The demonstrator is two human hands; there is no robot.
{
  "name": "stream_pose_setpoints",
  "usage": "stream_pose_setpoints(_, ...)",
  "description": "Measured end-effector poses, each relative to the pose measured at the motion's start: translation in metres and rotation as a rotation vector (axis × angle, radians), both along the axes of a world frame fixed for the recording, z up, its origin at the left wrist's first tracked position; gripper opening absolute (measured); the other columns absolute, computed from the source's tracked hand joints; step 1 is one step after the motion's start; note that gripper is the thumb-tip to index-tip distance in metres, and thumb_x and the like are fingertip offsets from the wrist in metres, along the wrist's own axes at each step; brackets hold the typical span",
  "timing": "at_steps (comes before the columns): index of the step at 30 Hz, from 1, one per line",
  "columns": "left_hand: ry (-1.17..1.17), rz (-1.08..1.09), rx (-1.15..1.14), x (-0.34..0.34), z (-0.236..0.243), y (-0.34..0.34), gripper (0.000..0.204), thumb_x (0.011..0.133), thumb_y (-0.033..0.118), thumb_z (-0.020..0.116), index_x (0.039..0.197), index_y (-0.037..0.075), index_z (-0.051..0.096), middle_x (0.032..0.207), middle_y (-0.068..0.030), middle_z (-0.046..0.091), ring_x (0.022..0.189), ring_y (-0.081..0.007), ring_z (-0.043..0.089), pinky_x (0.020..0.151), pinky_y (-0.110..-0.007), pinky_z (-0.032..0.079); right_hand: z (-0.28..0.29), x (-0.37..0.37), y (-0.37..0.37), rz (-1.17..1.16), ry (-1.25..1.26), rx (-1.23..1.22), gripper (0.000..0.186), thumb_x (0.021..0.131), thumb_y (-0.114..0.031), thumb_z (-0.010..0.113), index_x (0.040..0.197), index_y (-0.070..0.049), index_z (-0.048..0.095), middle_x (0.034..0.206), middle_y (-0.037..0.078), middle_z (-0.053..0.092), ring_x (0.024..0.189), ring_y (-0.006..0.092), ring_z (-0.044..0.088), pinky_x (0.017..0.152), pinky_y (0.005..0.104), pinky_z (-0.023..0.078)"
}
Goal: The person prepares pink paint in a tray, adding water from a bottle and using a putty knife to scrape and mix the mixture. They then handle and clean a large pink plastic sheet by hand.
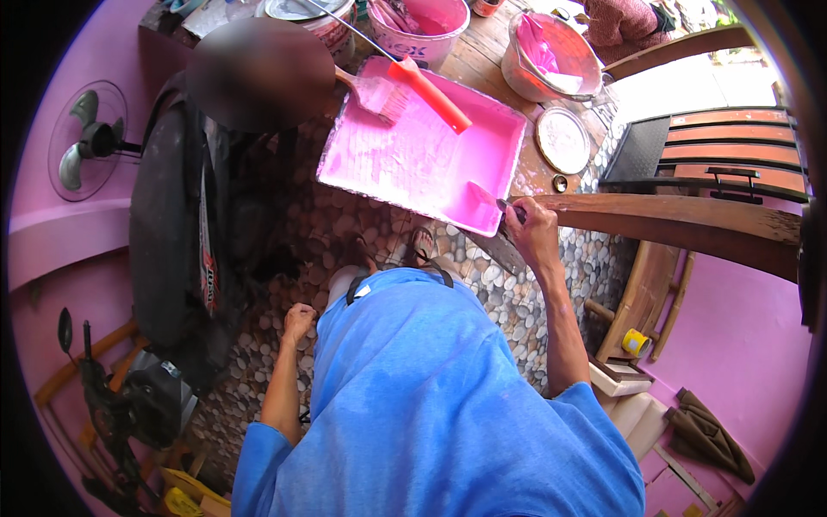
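My right hand [534,228] grips the dark handle of a putty knife [482,195]. Its pink-coated blade reaches into the near right corner of a large tray [413,209] smeared with pink paint. A wide paintbrush [383,96] with pink-stained bristles rests at the tray's far left. Beside it an orange-red handle [435,99] lies across the tray, with a thin metal rod running up to the left. My left hand [300,320] hangs low beside my blue shirt, fingers curled in, apart from the tray and seemingly holding nothing.
On the wooden table [469,62] stand a pink-stained bucket [419,45], a basin [525,65] with a pink bag, and a round lid [562,142]. A motorcycle [168,224] is on the left. A wooden beam [663,215] extends right; a yellow can [637,343] sits below it.
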State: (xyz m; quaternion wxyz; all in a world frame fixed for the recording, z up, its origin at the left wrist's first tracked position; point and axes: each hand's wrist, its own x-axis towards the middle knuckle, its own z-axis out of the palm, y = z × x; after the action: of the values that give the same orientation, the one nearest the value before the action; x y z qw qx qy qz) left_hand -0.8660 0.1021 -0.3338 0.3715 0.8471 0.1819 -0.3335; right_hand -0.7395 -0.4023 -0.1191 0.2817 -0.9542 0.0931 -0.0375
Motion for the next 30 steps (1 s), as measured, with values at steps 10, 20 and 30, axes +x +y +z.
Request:
stream_pose_setpoints(10,-0.031,-0.041,0.054,-0.001,-0.003,-0.002,0.023,0.078,0.018,0.067,0.094,0.003,0.065,0.082,-0.0121,0.07,0.067,-0.0183,0.069,0.063,-0.03,0.054,-0.002,0.006,0.001,-0.016,0.004,0.013,0.019,0.081,-0.014,0.066,0.083,0.005,0.064,0.067,0.02,0.064,0.061,0.0285,0.066,0.059,0.0371,0.051)
stream_pose_setpoints(20,-0.01,0.016,0.011,0.0,-0.001,-0.004,0.021,0.078,0.018,0.067,0.093,0.003,0.066,0.081,-0.0109,0.07,0.066,-0.0174,0.068,0.061,-0.03,0.053,-0.002,0.012,0.002,-0.013,0.041,0.031,0.019,0.082,-0.014,0.066,0.083,0.004,0.064,0.07,0.02,0.064,0.062,0.0304,0.065,0.06,0.0385,0.05)
stream_pose_setpoints(30,-0.004,0.026,0.002,0.002,-0.002,-0.004,0.021,0.078,0.018,0.067,0.093,0.003,0.065,0.079,-0.0108,0.07,0.065,-0.0173,0.068,0.059,-0.029,0.053,-0.006,0.019,-0.001,-0.027,0.051,0.042,0.02,0.083,-0.017,0.065,0.082,0.003,0.064,0.064,0.019,0.062,0.058,0.0318,0.064,0.058,0.04,0.049)
